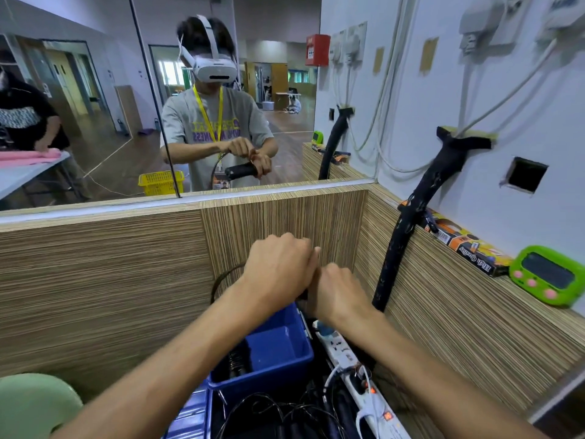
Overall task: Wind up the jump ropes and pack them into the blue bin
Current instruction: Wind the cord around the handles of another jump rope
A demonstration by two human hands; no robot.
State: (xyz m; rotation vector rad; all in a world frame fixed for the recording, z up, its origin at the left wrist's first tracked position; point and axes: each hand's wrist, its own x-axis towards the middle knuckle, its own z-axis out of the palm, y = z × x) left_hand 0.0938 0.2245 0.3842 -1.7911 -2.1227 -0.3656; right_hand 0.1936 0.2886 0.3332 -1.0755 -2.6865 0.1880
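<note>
1. We are standing at a wood-grain partition point(126, 280) with a mirror point(95, 106) above it; the reflection is showing both hands working a black rope handle.
2. The blue bin point(278, 350) is sitting below our forearms, already holding one coiled rope point(235, 359) at its left end, so we are judging the packing as partly done.
3. Loose black ropes point(285, 416) are lying in a tangle in front of the bin, beside a white power strip point(351, 362).
4. Our left hand point(278, 274) and right hand point(338, 293) are pressing together, both curled around the jump rope point(221, 280) we are winding; a loop is arcing out to the left. The grip itself is probably on the handles, though the hands are hiding it.
5. Next we are needing to secure the coil and lower it into the bin.
</note>
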